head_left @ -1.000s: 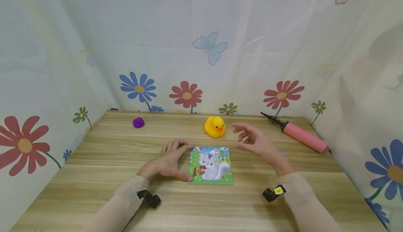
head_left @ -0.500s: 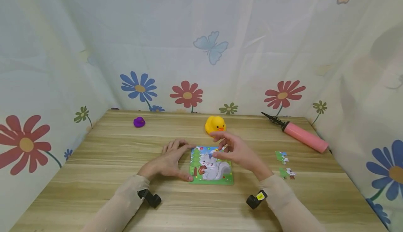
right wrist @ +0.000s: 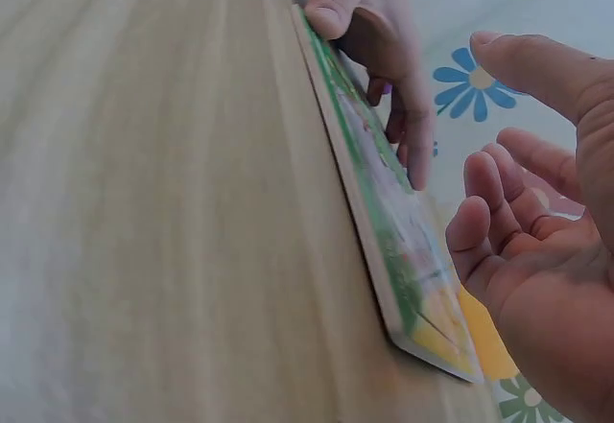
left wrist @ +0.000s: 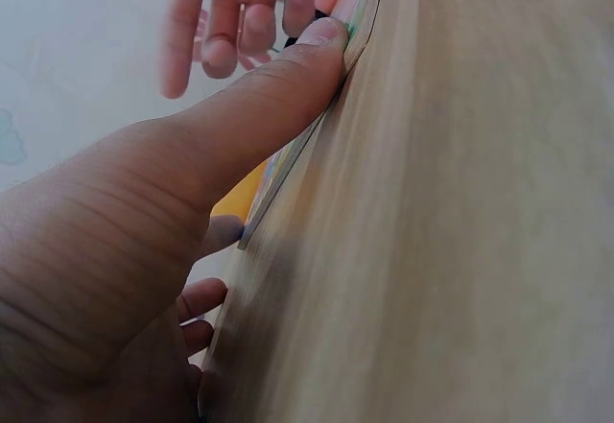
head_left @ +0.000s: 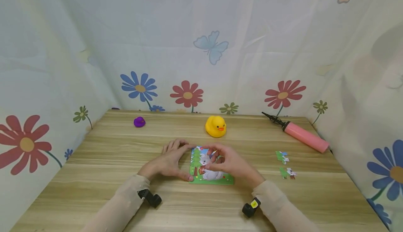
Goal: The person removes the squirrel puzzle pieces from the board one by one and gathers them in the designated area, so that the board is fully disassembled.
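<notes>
A square jigsaw puzzle [head_left: 198, 181] with a grey squirrel picture lies flat on the wooden table, face up. Its left side meets my left hand [head_left: 168, 162]: the thumb touches the near corner, the index finger the far corner. My right hand [head_left: 231, 160] hovers above the puzzle's right half and covers part of the picture in the head view. In the right wrist view, the right thumb [right wrist: 537, 66] stands apart from the loosely bent fingers, with nothing visible between them. Two loose puzzle pieces, one upper [head_left: 282, 157] and one lower [head_left: 287, 173], lie right of that arm.
A yellow rubber duck [head_left: 215, 126] stands behind the puzzle. Farther left sits a small purple duck [head_left: 139, 122]. At the back right lies a pink hand pump [head_left: 305, 136] with a black nozzle. Flowered curtain surrounds the table's back and sides.
My right hand has moved left and toward me, from beside the puzzle to over it, uncovering both loose pieces. My left hand and the puzzle have stayed put.
</notes>
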`<action>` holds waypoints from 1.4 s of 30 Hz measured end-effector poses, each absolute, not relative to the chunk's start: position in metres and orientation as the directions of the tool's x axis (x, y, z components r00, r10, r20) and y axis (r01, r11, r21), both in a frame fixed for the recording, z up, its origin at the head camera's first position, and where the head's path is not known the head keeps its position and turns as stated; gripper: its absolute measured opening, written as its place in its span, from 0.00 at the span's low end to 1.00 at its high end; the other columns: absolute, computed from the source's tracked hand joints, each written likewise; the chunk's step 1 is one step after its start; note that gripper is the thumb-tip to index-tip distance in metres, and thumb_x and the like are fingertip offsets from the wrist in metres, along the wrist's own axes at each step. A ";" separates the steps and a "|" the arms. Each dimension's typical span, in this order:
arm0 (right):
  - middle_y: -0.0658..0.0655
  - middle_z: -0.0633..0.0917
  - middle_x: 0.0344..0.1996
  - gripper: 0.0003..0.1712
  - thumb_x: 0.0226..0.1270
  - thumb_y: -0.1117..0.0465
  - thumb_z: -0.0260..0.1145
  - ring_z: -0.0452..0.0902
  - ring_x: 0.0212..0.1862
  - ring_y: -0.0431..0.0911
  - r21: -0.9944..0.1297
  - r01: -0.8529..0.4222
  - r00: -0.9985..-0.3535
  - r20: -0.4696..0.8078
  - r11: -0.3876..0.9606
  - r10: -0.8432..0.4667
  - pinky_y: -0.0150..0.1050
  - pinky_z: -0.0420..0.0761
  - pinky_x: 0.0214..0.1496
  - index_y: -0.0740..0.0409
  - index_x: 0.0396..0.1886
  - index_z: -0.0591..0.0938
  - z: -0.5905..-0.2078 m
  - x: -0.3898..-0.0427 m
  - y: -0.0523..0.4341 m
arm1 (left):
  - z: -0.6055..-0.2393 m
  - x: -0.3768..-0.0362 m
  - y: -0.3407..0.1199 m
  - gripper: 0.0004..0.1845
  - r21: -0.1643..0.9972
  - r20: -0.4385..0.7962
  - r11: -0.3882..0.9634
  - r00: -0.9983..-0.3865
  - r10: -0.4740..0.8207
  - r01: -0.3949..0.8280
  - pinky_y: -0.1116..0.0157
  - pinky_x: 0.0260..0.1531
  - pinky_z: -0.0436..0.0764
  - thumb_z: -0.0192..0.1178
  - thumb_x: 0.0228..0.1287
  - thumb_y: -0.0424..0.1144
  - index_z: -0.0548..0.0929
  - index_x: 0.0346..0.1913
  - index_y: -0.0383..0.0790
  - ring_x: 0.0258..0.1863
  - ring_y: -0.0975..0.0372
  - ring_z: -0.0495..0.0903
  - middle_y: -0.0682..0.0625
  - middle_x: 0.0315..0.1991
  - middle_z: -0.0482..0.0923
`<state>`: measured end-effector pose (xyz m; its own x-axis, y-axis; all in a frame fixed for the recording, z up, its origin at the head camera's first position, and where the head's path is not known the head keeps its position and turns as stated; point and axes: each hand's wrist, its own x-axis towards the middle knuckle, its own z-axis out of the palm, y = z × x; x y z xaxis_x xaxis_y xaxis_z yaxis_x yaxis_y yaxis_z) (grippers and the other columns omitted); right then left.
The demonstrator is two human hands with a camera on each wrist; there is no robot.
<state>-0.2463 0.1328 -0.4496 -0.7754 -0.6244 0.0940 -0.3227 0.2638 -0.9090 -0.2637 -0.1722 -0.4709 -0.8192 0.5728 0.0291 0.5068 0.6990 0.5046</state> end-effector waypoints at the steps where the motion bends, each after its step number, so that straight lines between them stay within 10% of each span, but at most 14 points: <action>1: 0.66 0.82 0.57 0.38 0.75 0.58 0.80 0.80 0.52 0.54 -0.912 -0.317 -0.776 0.091 0.261 -0.625 0.36 0.84 0.54 0.58 0.80 0.77 -0.451 -0.245 0.132 | -0.471 -0.263 -0.172 0.65 0.507 0.030 0.698 -0.819 0.573 0.506 0.36 0.72 0.57 0.84 0.46 0.74 0.68 0.86 0.55 0.79 0.42 0.55 0.40 0.82 0.58; 42: 0.51 0.81 0.51 0.30 0.67 0.51 0.86 0.74 0.47 0.44 -0.716 -0.510 -0.741 0.084 0.477 -0.667 0.35 0.76 0.51 0.52 0.66 0.88 -0.469 -0.236 0.117 | -0.470 -0.262 -0.171 0.65 0.506 0.034 0.696 -0.818 0.574 0.509 0.38 0.70 0.58 0.84 0.46 0.74 0.69 0.86 0.54 0.78 0.42 0.56 0.40 0.82 0.58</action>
<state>-0.2360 0.1171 -0.4693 -0.7407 -0.6665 0.0842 -0.5103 0.4767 -0.7158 -0.2623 -0.1713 -0.4698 -0.8184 0.5736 0.0337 0.5090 0.6965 0.5058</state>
